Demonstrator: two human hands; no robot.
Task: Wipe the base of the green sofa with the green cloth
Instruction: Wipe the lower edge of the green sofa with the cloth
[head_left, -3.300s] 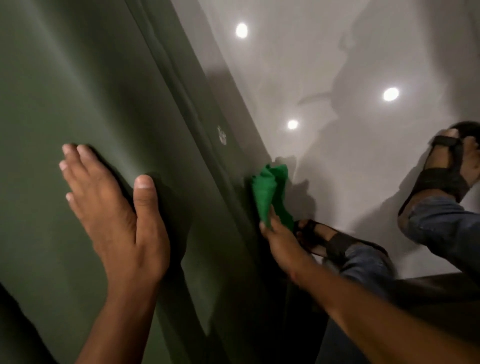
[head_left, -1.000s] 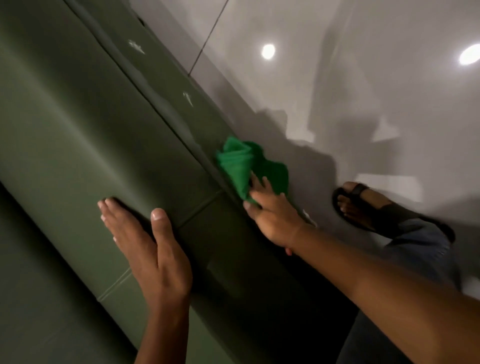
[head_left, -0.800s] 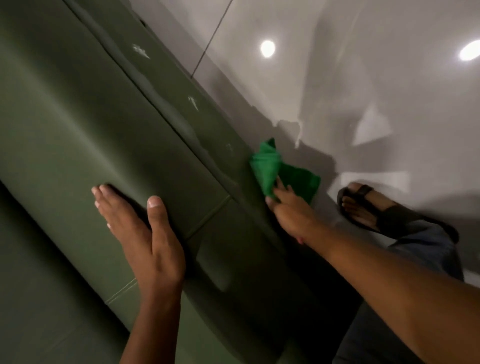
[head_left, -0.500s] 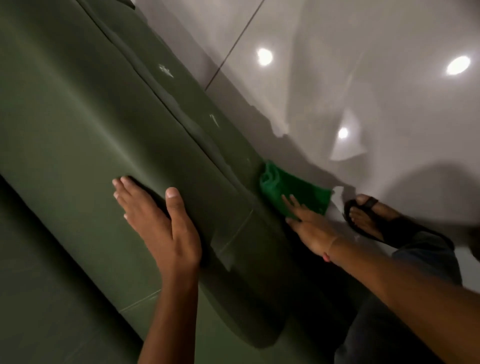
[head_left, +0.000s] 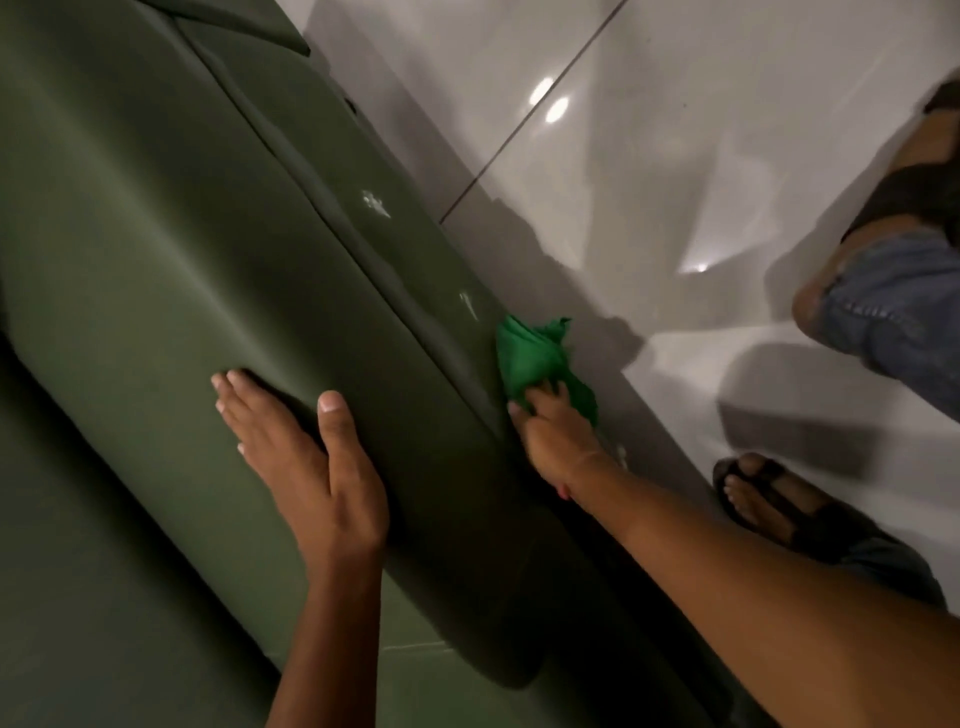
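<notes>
The dark green sofa (head_left: 156, 291) fills the left of the head view, and its base band (head_left: 395, 249) runs diagonally down to the floor. My right hand (head_left: 556, 436) holds a bunched bright green cloth (head_left: 535, 358) and presses it against the lower edge of the base. Pale smudges (head_left: 376, 203) show on the base above the cloth. My left hand (head_left: 301, 452) lies flat on the front of the seat cushion, fingers together, holding nothing.
Glossy white floor tiles (head_left: 675, 156) with light reflections lie right of the sofa. My sandalled foot (head_left: 769, 499) stands close to the base at lower right. My other jeans leg (head_left: 893, 312) and sandal (head_left: 919, 176) are at the right edge.
My right hand has kept sliding the cloth along the sofa's base, and the cloth is bunched differently. My left hand stays flat on the cushion. The view has shifted, showing the second foot again.
</notes>
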